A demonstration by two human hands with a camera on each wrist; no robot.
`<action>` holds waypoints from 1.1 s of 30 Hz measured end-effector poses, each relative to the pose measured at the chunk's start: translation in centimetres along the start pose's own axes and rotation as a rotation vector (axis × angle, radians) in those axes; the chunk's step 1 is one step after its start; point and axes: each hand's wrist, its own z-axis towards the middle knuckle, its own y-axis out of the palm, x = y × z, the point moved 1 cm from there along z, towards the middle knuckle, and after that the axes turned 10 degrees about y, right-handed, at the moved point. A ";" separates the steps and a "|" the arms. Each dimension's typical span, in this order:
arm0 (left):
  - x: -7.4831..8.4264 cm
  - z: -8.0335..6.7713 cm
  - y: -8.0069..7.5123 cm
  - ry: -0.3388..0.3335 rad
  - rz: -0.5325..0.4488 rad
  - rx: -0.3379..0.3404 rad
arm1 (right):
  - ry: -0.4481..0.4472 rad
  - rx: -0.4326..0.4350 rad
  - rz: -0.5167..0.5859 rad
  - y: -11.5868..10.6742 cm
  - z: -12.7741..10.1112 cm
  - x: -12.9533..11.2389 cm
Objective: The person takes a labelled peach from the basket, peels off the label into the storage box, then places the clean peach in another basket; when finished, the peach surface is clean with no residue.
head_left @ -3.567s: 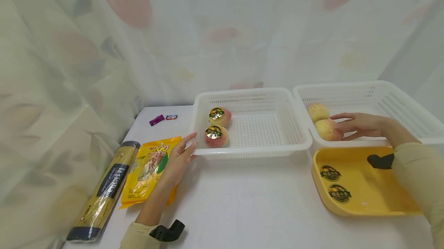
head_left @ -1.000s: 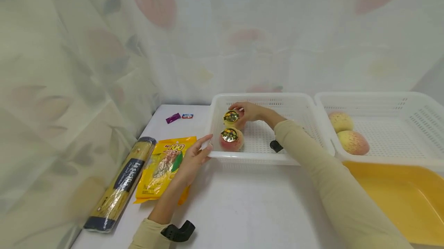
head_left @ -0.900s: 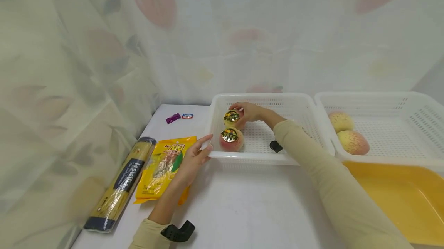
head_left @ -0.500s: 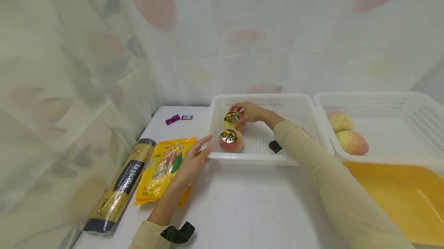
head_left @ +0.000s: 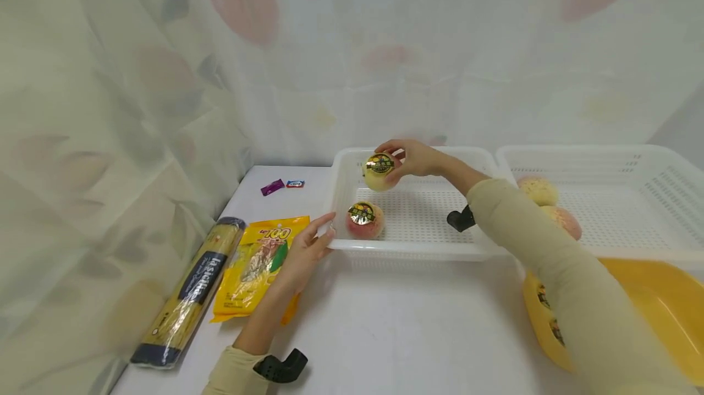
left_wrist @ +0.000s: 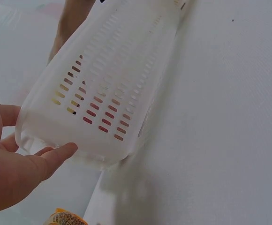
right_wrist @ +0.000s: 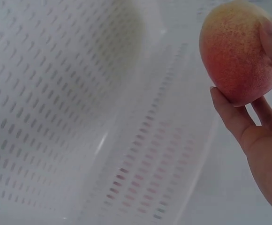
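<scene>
My right hand (head_left: pixel 415 158) grips a peach (head_left: pixel 379 173) with a round black-and-gold sticker, raised above the floor of the left white plastic basket (head_left: pixel 412 248). In the right wrist view the peach (right_wrist: pixel 237 54) shows a red and yellow side between thumb and fingers. A second stickered peach (head_left: pixel 364 221) lies at the basket's front left. At that front left corner my left hand (head_left: pixel 305 254) holds the rim. The left wrist view has thumb and fingers of this hand (left_wrist: pixel 18 164) on either side of the basket's corner (left_wrist: pixel 56 136).
A second white basket (head_left: pixel 621 199) with two peaches (head_left: pixel 563 221) adjoins on the right. In front of it is a yellow tray (head_left: pixel 654 315), partly behind my right sleeve. To the left lie a yellow candy bag (head_left: pixel 258 266), a spaghetti pack (head_left: pixel 189 297) and two small wrapped sweets (head_left: pixel 273 187).
Earlier my right hand was at the peaches in the right basket, then moved to the left one. Within the last half second it has lifted the rear peach up and rightward. My left hand stays put.
</scene>
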 end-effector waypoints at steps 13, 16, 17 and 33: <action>0.3 0.2 -0.1 -0.016 0.024 -0.015 | -0.110 0.013 0.124 -0.8 -11.1 -3.6; 0.4 0.3 -0.2 -0.024 0.046 -0.008 | -0.111 -0.008 0.116 0.3 -13.6 -3.8; 0.4 0.3 -0.3 -0.025 0.052 -0.009 | -0.115 -0.011 0.109 0.8 -14.5 -3.8; 0.8 0.1 -0.8 -0.031 0.017 0.000 | -0.112 -0.008 0.029 11.1 -21.0 -1.6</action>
